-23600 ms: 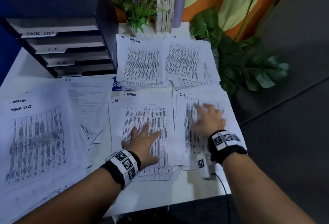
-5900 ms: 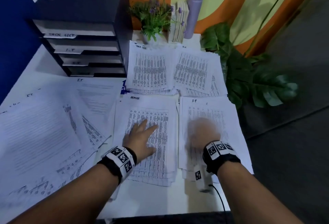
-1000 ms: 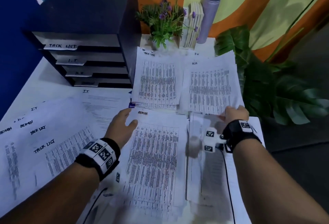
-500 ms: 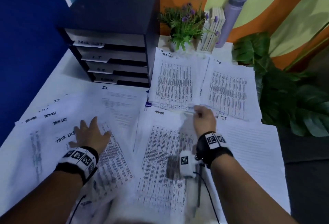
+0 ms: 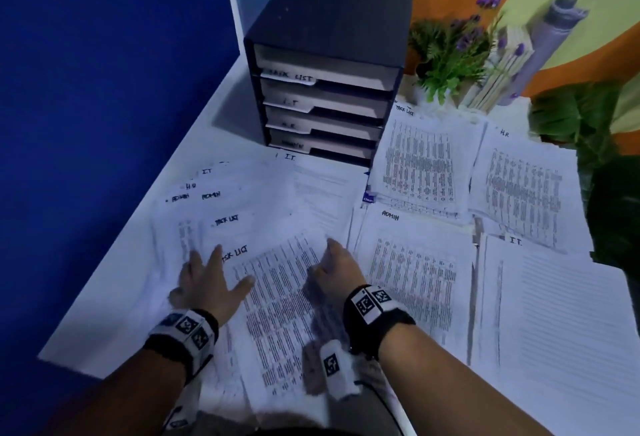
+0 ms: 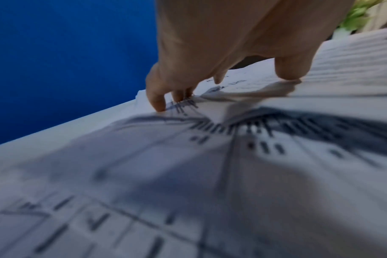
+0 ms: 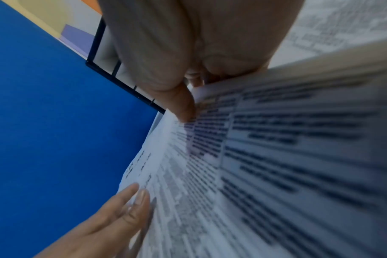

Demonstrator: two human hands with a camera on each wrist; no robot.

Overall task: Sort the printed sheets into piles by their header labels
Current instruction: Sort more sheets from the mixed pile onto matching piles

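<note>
Four sorted piles lie on the white table (image 5: pixel 114 290): Task List (image 5: pixel 419 162), H.R. (image 5: pixel 526 186), Admin (image 5: pixel 412 273) and I.T. (image 5: pixel 554 314). To their left spreads a loose heap of mixed sheets (image 5: pixel 242 207). On top of it lies a printed sheet headed Task List (image 5: pixel 277 297). My left hand (image 5: pixel 214 276) presses flat on the heap's left side, fingers spread. My right hand (image 5: pixel 332 266) pinches the right edge of that top sheet (image 7: pixel 276 157). Its thumb (image 7: pixel 183 108) is on top and its fingers are underneath, so the edge is lifted.
A black tray organiser (image 5: pixel 322 89) with labelled drawers stands behind the heap. A potted plant (image 5: pixel 450 51), books (image 5: pixel 498 72) and a bottle (image 5: pixel 554 30) stand at the back. Large green leaves (image 5: pixel 588 117) hang at the right. A blue wall (image 5: pixel 104 89) borders the table's left.
My right hand has moved left from the top of the Admin pile onto the heap and taken the Task List sheet's edge. The left hand stays pressed on the heap.
</note>
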